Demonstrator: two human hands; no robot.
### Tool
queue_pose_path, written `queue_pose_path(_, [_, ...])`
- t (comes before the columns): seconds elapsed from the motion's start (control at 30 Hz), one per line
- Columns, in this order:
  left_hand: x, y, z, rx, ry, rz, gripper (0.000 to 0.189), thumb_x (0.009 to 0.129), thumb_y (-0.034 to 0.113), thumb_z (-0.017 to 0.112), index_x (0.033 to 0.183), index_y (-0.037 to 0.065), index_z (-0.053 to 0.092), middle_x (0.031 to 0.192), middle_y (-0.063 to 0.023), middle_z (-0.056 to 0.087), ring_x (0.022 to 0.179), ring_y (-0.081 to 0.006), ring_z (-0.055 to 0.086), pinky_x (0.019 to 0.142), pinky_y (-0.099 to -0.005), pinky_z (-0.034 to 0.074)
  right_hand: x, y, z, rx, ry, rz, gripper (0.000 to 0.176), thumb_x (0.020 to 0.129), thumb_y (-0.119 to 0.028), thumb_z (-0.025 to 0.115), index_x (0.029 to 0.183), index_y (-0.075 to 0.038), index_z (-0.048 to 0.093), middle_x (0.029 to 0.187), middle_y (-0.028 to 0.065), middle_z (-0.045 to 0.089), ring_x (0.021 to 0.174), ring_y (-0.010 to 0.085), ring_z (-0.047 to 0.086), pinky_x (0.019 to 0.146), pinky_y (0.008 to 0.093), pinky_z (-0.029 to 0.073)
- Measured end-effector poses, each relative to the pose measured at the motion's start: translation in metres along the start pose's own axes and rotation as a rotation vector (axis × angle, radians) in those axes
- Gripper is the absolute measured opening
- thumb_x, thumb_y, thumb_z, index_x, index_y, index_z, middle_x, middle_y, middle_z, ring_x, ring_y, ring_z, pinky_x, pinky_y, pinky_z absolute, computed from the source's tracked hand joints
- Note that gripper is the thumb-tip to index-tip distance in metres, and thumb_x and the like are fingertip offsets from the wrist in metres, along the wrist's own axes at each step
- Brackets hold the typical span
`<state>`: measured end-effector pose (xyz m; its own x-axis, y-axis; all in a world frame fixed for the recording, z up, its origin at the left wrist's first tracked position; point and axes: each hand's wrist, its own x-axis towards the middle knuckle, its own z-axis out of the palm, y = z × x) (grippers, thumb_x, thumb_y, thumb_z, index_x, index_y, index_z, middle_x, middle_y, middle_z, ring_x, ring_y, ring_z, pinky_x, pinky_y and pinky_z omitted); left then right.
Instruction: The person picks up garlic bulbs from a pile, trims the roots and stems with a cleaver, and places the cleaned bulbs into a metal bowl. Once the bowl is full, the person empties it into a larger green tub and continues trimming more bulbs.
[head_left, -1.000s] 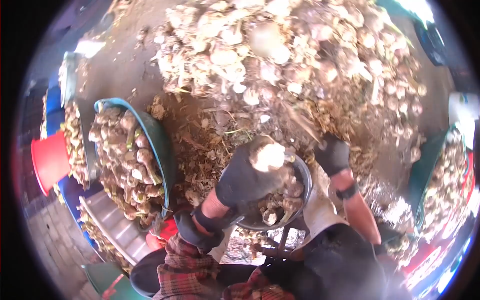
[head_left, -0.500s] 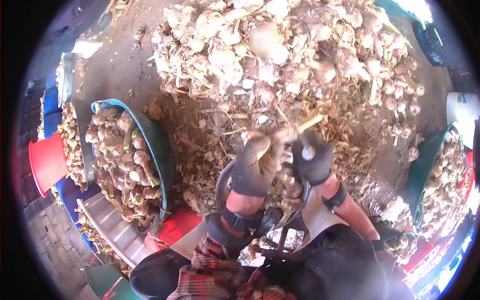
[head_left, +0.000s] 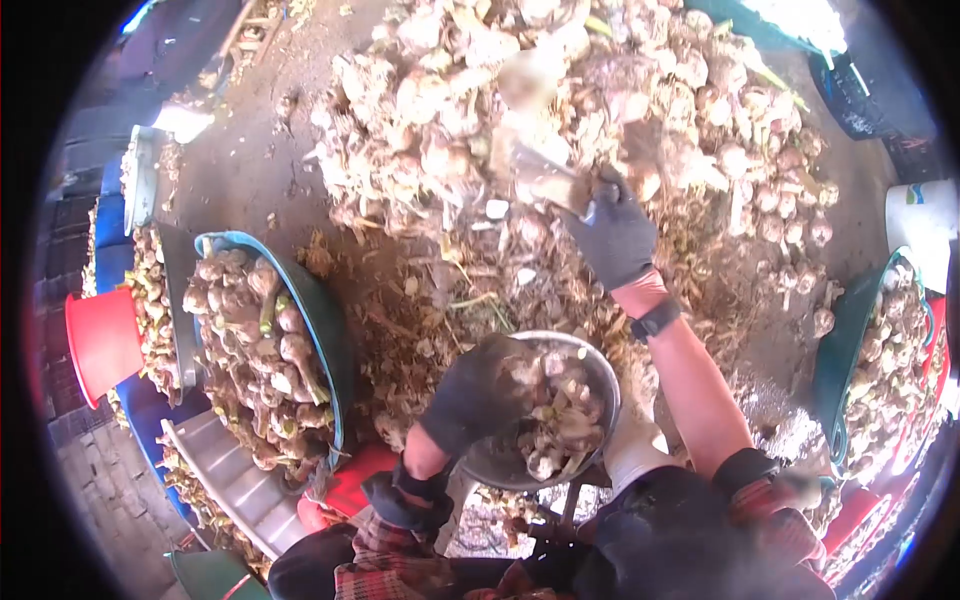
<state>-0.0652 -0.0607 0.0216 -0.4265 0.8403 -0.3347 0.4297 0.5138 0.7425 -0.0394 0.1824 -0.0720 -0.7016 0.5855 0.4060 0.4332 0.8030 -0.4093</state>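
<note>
My left hand (head_left: pixel 478 392), in a dark glove, is over the left side of a round metal bowl (head_left: pixel 608 375) between my knees. Its fingers curl around a garlic bulb (head_left: pixel 518 372). Trimmed garlic pieces (head_left: pixel 560 420) lie in the bowl. My right hand (head_left: pixel 615 230), gloved too, reaches forward to the near side of the big garlic heap (head_left: pixel 440 100). It is closed on the handle of a tool with a flat, blurred metal blade (head_left: pixel 540 172) pointing left over the heap.
A teal-rimmed tub (head_left: pixel 342 370) full of garlic stands at left, near a red bucket (head_left: pixel 105 335) and a grey ribbed crate (head_left: pixel 230 470). Another green tub (head_left: pixel 835 370) with garlic stands at right, with a white bucket (head_left: pixel 920 225) behind. Dry husks (head_left: pixel 400 300) cover the ground.
My hands were close together above the bowl with a garlic stem. Now my left hand is lower, at the bowl, and my right hand has moved forward to the heap.
</note>
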Motion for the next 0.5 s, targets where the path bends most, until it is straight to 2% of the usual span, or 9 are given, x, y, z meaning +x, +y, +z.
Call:
queue_pose_path(0.03, [0.01,-0.011,0.006,0.161,0.14,0.25,0.053,0.065,0.016,0.081,0.11,0.006,0.055,0.104,-0.0179,0.059,0.097,-0.0377,0.059,0.084,-0.0381,0.051,0.002,0.009,0.019,-0.04,0.108,-0.075,0.03,0.083,-0.03,0.064,0.094,-0.003,0.056,0.099,0.0143,0.063,0.068,0.0277,0.064,0.054,0.0345,0.054])
queue_pose_path(0.07, [0.021,-0.013,0.008,0.171,0.155,0.271,0.053,0.065,0.016,0.081,0.11,0.006,0.055,0.104,-0.0179,0.059,0.097,-0.0377,0.059,0.084,-0.0381,0.051,0.009,0.006,0.014,0.009,0.062,-0.059,0.031,0.081,-0.031,0.065,0.095,-0.004,0.059,0.092,0.0144,0.064,0.066,0.0287,0.065,0.054,0.0368,0.054])
queue_pose_path(0.13, [0.043,-0.009,0.009,0.034,0.327,0.241,0.056,0.071,0.02,0.072,0.121,0.004,0.052,0.123,-0.0188,0.053,0.112,-0.038,0.052,0.092,-0.0418,0.045,0.009,0.003,-0.007,0.147,-0.077,0.013,0.034,0.078,-0.035,0.068,0.093,-0.005,0.062,0.08,0.0132,0.065,0.063,0.029,0.065,0.055,0.0365,0.054])
queue_pose_path(0.2, [0.062,0.01,0.001,0.05,0.38,0.253,0.06,0.07,0.016,0.069,0.125,0.003,0.05,0.125,-0.0215,0.052,0.114,-0.0399,0.05,0.097,-0.044,0.043,-0.005,-0.008,-0.028,0.288,-0.042,0.092,0.038,0.074,-0.039,0.07,0.092,-0.006,0.064,0.071,0.0118,0.063,0.061,0.0287,0.064,0.055,0.0344,0.053])
queue_pose_path(0.27, [0.078,0.026,-0.007,0.2,0.477,0.387,0.065,0.071,0.014,0.067,0.131,0.002,0.045,0.127,-0.0244,0.049,0.116,-0.0422,0.048,0.1,-0.0474,0.038,-0.015,-0.029,-0.07,0.552,-0.136,0.124,0.039,0.072,-0.036,0.075,0.094,-0.005,0.065,0.072,0.0103,0.064,0.062,0.0215,0.064,0.055,0.0307,0.052])
queue_pose_path(0.4, [0.078,0.029,-0.006,0.078,0.325,0.527,0.071,0.07,0.019,0.073,0.133,0.002,0.044,0.131,-0.0224,0.049,0.122,-0.0377,0.047,0.105,-0.0471,0.035,-0.028,-0.051,-0.111,1.3,-0.398,0.766,0.038,0.072,-0.023,0.083,0.098,-0.003,0.065,0.077,0.0012,0.064,0.068,0.0074,0.059,0.056,0.0248,0.048])
queue_pose_path(0.43, [0.074,0.025,-0.002,-0.143,0.284,0.381,0.073,0.07,0.02,0.075,0.134,0.002,0.044,0.13,-0.021,0.051,0.122,-0.0351,0.048,0.104,-0.0455,0.036,-0.022,-0.054,-0.126,1.436,-0.441,0.833,0.034,0.075,-0.024,0.082,0.095,-0.002,0.064,0.081,0.001,0.064,0.067,0.0071,0.057,0.056,0.0239,0.047])
queue_pose_path(0.47, [0.067,0.026,0.0,-0.363,0.237,0.22,0.074,0.07,0.021,0.077,0.134,0.002,0.043,0.129,-0.0196,0.053,0.122,-0.0325,0.05,0.103,-0.0439,0.038,-0.027,-0.045,-0.126,1.33,-0.56,0.828,0.039,0.076,-0.03,0.081,0.095,-0.001,0.063,0.079,0.0009,0.064,0.063,0.01,0.058,0.055,0.0266,0.049])
queue_pose_path(0.5, [0.068,0.018,-0.004,-0.248,0.341,0.312,0.074,0.07,0.021,0.079,0.131,0.002,0.044,0.124,-0.0171,0.057,0.117,-0.0284,0.054,0.1,-0.0397,0.042,-0.048,-0.029,-0.1,1.264,-0.321,0.635,0.038,0.077,-0.03,0.079,0.093,0.0,0.063,0.075,0.0025,0.064,0.06,0.0109,0.058,0.054,0.0289,0.049])
